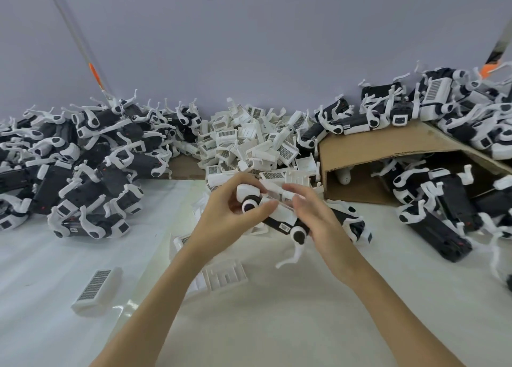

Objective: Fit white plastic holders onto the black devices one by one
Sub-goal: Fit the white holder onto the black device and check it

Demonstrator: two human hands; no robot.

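Above the middle of the table I hold one black device [279, 224] with white arms and round black joints. My left hand [231, 214] grips its upper left end, fingers curled round the white joint. My right hand [315, 222] holds the lower right end and a white plastic holder [277, 193] that lies against the device's top; the exact seating of the holder is hidden by my fingers. A white arm of the device hangs down below my right hand.
A heap of white holders [257, 142] lies at the back centre. Piles of black devices [83, 158] fill the left and the right [443, 214], around a tipped cardboard box [388, 147]. Loose holders [97, 290] [224, 276] lie on the white table near me.
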